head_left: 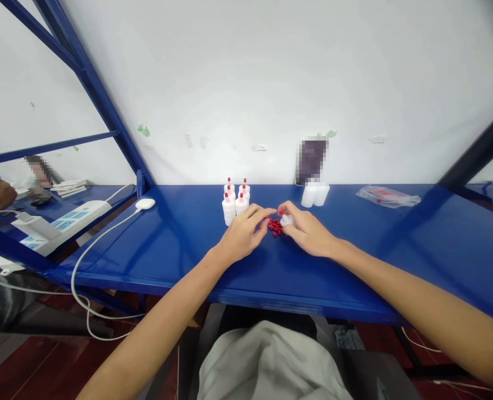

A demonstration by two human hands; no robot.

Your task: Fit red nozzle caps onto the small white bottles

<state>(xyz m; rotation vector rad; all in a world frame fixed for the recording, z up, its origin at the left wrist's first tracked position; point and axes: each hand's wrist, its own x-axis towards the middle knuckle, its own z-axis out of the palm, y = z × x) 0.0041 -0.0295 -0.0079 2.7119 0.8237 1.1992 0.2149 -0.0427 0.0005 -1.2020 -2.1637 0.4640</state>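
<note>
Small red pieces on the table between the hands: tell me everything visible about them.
The small red pieces lie in a loose heap on the blue table, between the left hand and the right hand. They look glossy, like plastic; each one's exact shape is too small to make out. Fingers of both hands are close beside the heap; whether they touch it is unclear.

Smooth plastic bottles [229, 214], glossy tabletop [379, 239]
</note>
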